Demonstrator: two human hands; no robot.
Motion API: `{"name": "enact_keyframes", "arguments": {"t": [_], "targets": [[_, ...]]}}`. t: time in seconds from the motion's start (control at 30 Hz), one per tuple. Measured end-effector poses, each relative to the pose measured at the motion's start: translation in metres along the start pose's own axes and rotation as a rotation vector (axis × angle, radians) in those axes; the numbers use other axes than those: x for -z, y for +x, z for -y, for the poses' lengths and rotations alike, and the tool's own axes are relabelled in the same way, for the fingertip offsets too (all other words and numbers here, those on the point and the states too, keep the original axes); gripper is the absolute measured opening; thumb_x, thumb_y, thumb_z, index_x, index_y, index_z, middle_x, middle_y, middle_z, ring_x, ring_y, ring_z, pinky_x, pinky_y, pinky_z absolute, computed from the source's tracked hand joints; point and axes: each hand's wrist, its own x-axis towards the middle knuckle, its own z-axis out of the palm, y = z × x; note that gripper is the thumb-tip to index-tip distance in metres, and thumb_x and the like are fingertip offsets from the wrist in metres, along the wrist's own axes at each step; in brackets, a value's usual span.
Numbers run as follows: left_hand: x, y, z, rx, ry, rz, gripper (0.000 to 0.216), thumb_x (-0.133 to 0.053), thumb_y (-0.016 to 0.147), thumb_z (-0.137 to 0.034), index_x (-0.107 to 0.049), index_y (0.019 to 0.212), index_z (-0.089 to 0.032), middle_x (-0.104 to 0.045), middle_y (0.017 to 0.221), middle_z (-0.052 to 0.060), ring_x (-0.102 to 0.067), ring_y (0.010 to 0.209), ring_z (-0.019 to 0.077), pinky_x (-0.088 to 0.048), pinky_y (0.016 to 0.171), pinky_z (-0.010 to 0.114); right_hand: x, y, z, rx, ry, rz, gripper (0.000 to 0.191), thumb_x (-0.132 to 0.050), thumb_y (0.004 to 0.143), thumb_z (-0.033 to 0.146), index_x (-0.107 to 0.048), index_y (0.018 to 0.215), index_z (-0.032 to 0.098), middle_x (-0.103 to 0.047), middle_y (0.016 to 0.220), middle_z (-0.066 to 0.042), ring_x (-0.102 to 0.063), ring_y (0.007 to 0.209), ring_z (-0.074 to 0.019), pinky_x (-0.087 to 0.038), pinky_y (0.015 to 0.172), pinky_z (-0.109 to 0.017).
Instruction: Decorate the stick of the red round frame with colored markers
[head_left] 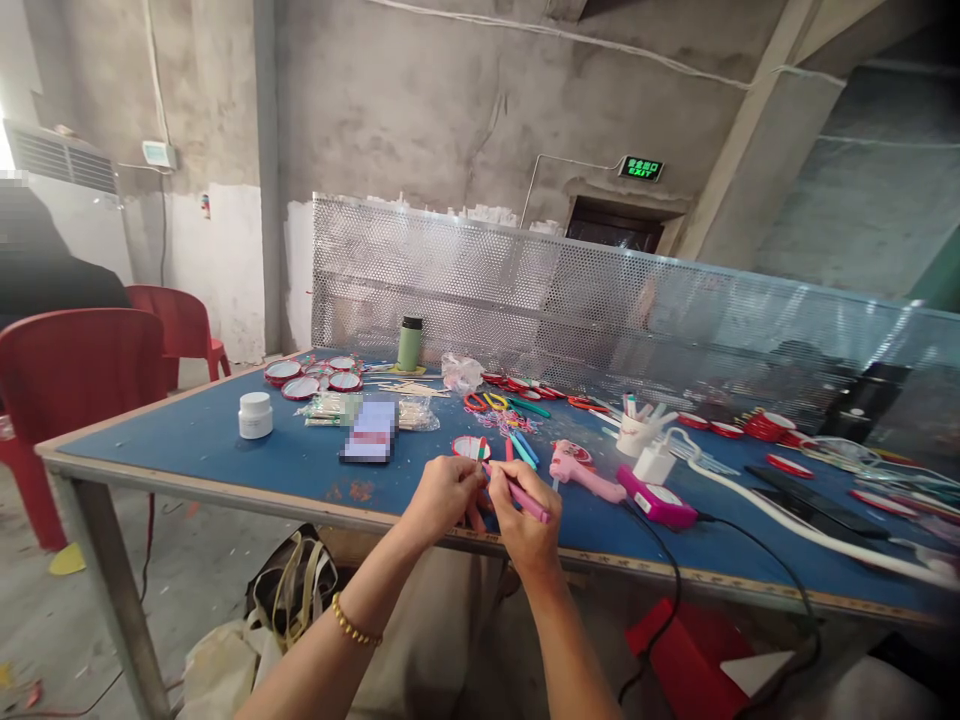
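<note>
My left hand (444, 497) and my right hand (525, 520) meet above the near edge of the blue table (225, 450). The right hand's fingers are closed around a pink pen-like stick (525, 497) that points toward the left hand. The left hand is closed in a pinch on a small red piece with a thin green stick (480, 452) rising from it. Just beyond the hands lie a red-rimmed round disc (469, 446), several coloured sticks (521, 450) and a pink glue gun (581, 470).
A white jar (255, 415), a green flask (409, 344), red-rimmed discs (311, 378) and a cup of sticks (634, 432) stand on the table. A perforated metal screen (600, 310) runs behind. Red chairs (75, 370) and a person sit at left. Bags (292, 590) lie below.
</note>
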Motion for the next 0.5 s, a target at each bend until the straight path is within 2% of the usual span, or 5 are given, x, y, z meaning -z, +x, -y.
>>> {"name": "enact_keyframes", "arguments": {"t": [0.5], "targets": [[-0.0001,-0.0002,-0.0001,-0.013,0.026,-0.01,0.033,-0.046,0.09,-0.034,-0.052,0.062,-0.018,-0.057,0.047,-0.003,-0.066,0.042,0.0135,-0.035,0.037,0.016,-0.0018,-0.0019,-0.0026,-0.004,-0.001,0.03,0.016,-0.056,0.093,0.02,-0.066,0.081,0.018,-0.07,0.07,-0.002,-0.065,0.059,-0.0142,-0.048,0.059,-0.023]]}}
